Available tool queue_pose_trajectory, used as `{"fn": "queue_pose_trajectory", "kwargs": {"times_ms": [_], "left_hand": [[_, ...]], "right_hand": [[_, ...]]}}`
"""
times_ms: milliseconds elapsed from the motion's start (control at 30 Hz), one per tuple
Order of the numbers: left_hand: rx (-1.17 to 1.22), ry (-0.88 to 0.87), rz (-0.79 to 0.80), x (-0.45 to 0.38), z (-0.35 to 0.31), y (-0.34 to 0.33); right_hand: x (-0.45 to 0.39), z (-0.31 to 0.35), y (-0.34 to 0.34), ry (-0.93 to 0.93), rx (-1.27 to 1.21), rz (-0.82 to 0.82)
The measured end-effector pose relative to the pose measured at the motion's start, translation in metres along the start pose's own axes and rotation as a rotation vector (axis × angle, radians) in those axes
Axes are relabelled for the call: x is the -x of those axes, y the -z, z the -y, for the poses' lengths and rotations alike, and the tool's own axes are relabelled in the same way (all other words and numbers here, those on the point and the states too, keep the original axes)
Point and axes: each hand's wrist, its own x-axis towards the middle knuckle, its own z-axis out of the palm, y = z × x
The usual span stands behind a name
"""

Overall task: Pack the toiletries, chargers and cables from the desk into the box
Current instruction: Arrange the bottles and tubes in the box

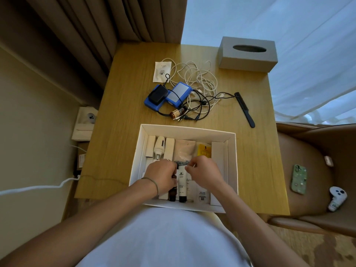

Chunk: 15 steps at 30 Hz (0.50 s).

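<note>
A white box [232, 162] stands at the desk's near edge, holding tubes, small bottles, sachets and white packets. Both my hands are inside it. My left hand [161, 175] and my right hand [204, 173] pinch a small dark item with a patterned band [182, 163] between them, above a white tube with a black cap [182, 186]. Behind the box lie two blue chargers [167, 96], a tangle of white and black cables [200, 87], a small brown bottle [176, 112], a white sachet [161, 71] and a black comb [244, 109].
A grey tissue box [247, 53] sits at the desk's far right corner. A brown chair [308, 170] on the right carries a green phone [298, 179] and a white controller [336, 200]. Curtains hang behind; a white cord [38, 187] runs across the floor at left.
</note>
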Motion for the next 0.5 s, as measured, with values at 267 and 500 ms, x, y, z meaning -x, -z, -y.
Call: {"fn": "queue_pose_trajectory", "kwargs": {"times_ms": [267,500], "left_hand": [[0.157,-0.156,-0.397,0.008,-0.011,0.043],[0.268,-0.197,-0.553,-0.019,-0.012,0.108]], "right_hand": [[-0.005,0.029,0.048,0.106,-0.178,-0.156],[-0.021,0.054,0.095,0.159,-0.312,-0.277]]}}
